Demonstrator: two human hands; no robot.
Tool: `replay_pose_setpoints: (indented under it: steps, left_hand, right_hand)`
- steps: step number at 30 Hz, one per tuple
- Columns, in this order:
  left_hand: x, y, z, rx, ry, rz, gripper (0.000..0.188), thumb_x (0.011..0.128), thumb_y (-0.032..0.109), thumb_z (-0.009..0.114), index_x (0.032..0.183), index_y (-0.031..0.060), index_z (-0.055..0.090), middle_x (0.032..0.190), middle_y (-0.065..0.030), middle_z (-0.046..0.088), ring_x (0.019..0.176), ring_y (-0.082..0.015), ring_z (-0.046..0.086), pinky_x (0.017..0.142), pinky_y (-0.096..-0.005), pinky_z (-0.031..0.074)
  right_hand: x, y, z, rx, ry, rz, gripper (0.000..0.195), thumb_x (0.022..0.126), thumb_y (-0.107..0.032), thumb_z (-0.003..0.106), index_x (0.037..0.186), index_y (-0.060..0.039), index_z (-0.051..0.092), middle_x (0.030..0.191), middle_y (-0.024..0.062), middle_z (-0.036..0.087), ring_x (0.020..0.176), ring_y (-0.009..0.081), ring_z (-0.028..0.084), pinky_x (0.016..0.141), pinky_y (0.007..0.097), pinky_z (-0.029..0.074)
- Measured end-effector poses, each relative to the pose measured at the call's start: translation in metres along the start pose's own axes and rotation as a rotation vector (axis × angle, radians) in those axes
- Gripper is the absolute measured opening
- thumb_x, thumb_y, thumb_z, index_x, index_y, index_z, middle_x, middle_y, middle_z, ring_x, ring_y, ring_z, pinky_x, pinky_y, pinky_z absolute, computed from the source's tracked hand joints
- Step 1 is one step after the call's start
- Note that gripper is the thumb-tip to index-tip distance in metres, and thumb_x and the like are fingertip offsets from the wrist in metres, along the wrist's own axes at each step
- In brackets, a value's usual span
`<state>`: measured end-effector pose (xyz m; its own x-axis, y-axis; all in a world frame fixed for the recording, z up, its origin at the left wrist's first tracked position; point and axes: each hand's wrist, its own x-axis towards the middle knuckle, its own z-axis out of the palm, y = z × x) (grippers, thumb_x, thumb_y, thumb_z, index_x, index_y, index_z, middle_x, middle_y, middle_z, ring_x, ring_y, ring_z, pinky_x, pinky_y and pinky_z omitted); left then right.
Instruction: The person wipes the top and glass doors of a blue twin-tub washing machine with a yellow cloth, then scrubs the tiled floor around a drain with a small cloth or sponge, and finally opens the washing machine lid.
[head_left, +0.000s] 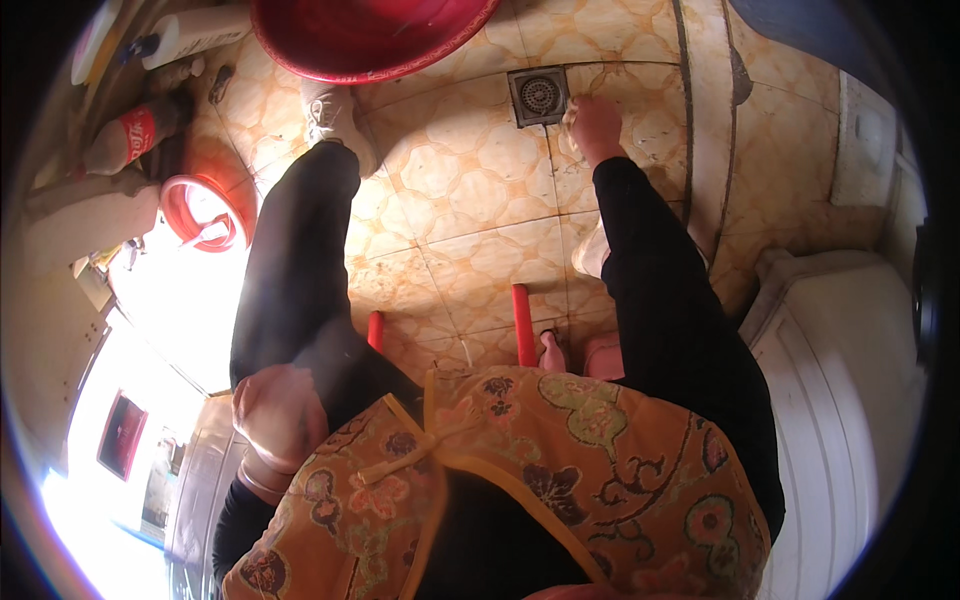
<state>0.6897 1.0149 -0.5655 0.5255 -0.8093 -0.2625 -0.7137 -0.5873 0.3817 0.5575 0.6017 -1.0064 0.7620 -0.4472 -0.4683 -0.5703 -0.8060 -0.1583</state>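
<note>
My right hand (604, 129) is down at the tiled floor (480, 172), just right of a square metal floor drain (538, 96). Its fingers are closed around a small pale wad (574, 131), perhaps a cloth; most of it is hidden in the grip. A bracelet circles the wrist of my left hand (281, 412), which rests on my left thigh (292, 285). Glare and the angle hide how its fingers lie, and no object shows in it.
A red basin (367, 37) stands ahead, near my left shoe (337, 124). To the left are a cola bottle (131, 139), a white bottle (199, 34) and a small orange basin (191, 195) holding a brush-like item. A raised sill (709, 112) and a white ribbed appliance or bin (817, 375) lie right.
</note>
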Motion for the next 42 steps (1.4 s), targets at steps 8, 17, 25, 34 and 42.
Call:
replay_pose_setpoints:
  steps: [8,17,25,34,42]
  left_hand:
    - [-0.003,-0.003,0.007,-0.001,0.044,0.014,0.013,0.071,-0.002,0.062,0.084,0.0012,0.062,0.085,-0.0107,0.068,0.083,-0.0287,0.066,0.076,-0.039,0.051]
    - [-0.004,-0.001,0.005,0.019,0.018,-0.001,0.011,0.073,-0.001,0.062,0.084,0.0015,0.062,0.085,-0.0106,0.068,0.083,-0.0285,0.066,0.076,-0.0392,0.051]
    - [-0.005,-0.001,0.006,0.007,0.042,0.008,0.01,0.074,0.0,0.062,0.084,0.0002,0.062,0.085,-0.0116,0.068,0.083,-0.0291,0.066,0.076,-0.0399,0.051]
    - [-0.007,-0.007,0.009,0.01,0.085,0.056,0.025,0.067,-0.002,0.061,0.091,0.0027,0.065,0.086,-0.013,0.063,0.079,-0.0309,0.062,0.069,-0.0392,0.049]
    - [-0.005,-0.007,0.008,-0.001,0.065,0.044,0.026,0.067,-0.003,0.061,0.093,0.0023,0.064,0.086,-0.013,0.063,0.078,-0.031,0.063,0.068,-0.0394,0.049]
  right_hand:
    - [-0.017,-0.001,0.006,0.054,0.001,-0.062,0.019,0.083,-0.022,0.061,0.099,-0.0237,0.072,0.097,0.0084,0.064,0.091,0.0317,0.063,0.079,0.0439,0.05]
    - [-0.012,-0.016,0.014,-0.037,0.228,-0.177,0.019,0.078,-0.014,0.065,0.095,-0.0213,0.071,0.092,0.006,0.061,0.098,0.0304,0.056,0.083,0.0409,0.048]
    - [-0.029,-0.01,0.022,0.062,0.195,-0.309,0.019,0.073,-0.013,0.067,0.09,-0.0201,0.071,0.091,-0.0002,0.062,0.1,0.0258,0.054,0.088,0.0424,0.045]
    - [-0.052,0.01,-0.001,-0.023,0.196,-0.557,0.015,0.069,-0.014,0.069,0.082,-0.0208,0.072,0.1,-0.004,0.063,0.106,0.023,0.052,0.091,0.0447,0.04]
    - [-0.024,-0.012,0.029,0.159,0.147,-0.485,0.005,0.073,-0.016,0.07,0.076,-0.0115,0.07,0.093,0.0095,0.057,0.1,0.03,0.052,0.084,0.0382,0.045]
